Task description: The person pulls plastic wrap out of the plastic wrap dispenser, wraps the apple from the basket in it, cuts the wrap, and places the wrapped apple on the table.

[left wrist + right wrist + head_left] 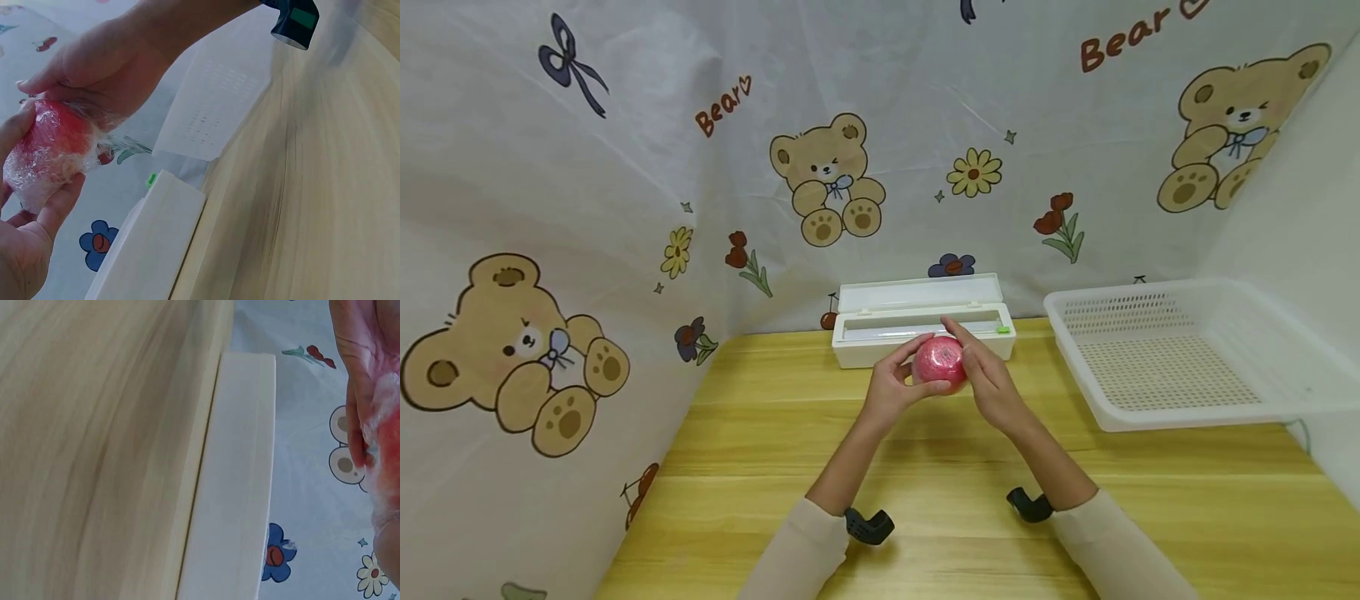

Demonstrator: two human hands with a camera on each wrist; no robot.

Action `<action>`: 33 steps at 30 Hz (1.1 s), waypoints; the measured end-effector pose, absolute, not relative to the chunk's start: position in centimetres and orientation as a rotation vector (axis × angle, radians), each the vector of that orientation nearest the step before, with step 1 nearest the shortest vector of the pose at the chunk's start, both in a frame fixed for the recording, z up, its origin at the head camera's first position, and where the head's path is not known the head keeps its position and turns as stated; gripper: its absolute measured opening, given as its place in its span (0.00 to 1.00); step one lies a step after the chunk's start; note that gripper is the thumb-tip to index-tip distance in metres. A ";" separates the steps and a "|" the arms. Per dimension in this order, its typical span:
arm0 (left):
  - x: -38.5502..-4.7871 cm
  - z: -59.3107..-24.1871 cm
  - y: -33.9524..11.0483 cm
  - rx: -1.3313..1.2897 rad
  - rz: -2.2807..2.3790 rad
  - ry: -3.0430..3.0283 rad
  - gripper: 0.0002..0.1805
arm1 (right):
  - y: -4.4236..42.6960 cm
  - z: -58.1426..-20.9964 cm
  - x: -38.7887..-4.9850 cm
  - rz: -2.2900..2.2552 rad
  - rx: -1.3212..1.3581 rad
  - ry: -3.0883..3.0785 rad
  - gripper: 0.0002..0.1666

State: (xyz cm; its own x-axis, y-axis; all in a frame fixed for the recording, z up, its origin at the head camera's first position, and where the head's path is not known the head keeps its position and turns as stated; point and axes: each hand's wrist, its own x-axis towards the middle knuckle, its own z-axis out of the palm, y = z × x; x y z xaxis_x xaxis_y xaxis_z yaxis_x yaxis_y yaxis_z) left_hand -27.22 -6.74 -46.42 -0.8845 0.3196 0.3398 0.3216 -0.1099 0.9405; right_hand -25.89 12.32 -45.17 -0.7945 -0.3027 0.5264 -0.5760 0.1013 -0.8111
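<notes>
Above the table, my left hand [891, 387] holds a round red fruit [940, 364] wrapped in clear cling film, thumb and fingers curled around it. My right hand [992, 387] lies along the fruit's right side with its fingers fairly straight, touching the film. In the left wrist view, the wrapped fruit [53, 140] shows crinkled film, with loose film near the right palm. Only part of the red fruit [390, 456] enters the right wrist view. Behind the hands stands a white cling film box [887, 354], its lid raised and a roll inside.
A white perforated plastic basket [1187, 414] stands at the right of the wooden table [760, 500]. A bear-print cloth [925, 100] hangs behind the table and along its left side. The box has a small green slider [1003, 330] at its right end.
</notes>
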 end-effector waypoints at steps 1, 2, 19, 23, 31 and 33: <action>-27.2 -46.4 -6.7 -0.743 -2.223 -2.082 0.39 | 12.2 -45.2 -25.9 1.799 0.876 -2.120 0.29; -27.1 -46.4 -6.6 -0.734 -2.227 -2.071 0.39 | 12.0 -45.3 -25.9 1.841 0.871 -2.092 0.29; -27.1 -45.7 -7.1 -0.671 -2.127 -2.136 0.39 | 13.3 -45.5 -26.8 1.955 0.841 -2.037 0.27; -27.4 -45.4 -7.6 -0.654 -2.136 -2.116 0.40 | 14.5 -45.0 -26.9 1.907 0.838 -2.086 0.24; -27.5 -45.4 -7.9 -0.579 -2.212 -2.035 0.39 | 13.9 -45.3 -26.7 1.917 0.827 -2.029 0.23; -27.5 -45.6 -7.9 -0.558 -2.221 -2.015 0.39 | 13.3 -45.5 -26.5 1.914 0.809 -2.005 0.23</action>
